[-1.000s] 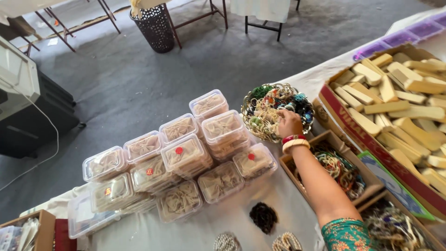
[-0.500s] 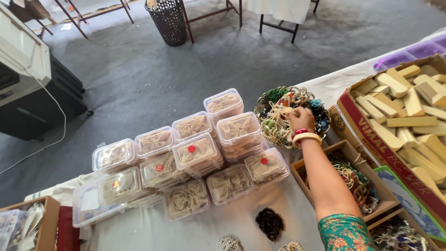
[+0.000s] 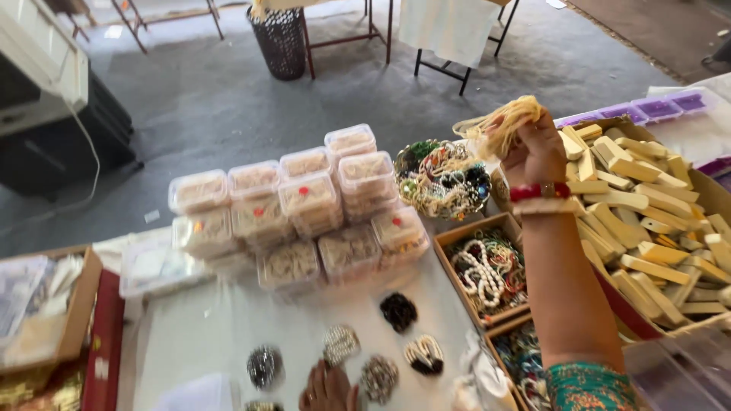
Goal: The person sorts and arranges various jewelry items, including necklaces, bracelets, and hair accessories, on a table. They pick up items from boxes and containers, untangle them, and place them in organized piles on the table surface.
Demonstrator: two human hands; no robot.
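Above the round basket [image 3: 444,180] of mixed beads, the right hand [image 3: 535,148] is raised with its fingers pinched together on a bunch of cream bead strings [image 3: 499,128]. The strings hang from the grip and trail down toward the heap in the basket, so the bunch looks lifted most of the way out but not fully free of the tangle (the lowest strands blur into the pile, and I cannot tell whether they touch it). At the near edge of the white table [image 3: 221,335] the left hand [image 3: 329,387] rests fingers down, close together, among small bracelet bundles [image 3: 378,376]; it grips nothing that I can see. Stacked clear boxes [image 3: 304,205] of pale beads stand to the left of the basket, and a cardboard box [image 3: 707,190] of yellowish wooden blocks [image 3: 647,221] sits to the right. As a judgement, the picking is well in hand, while setting the bunch down anywhere remains undone.
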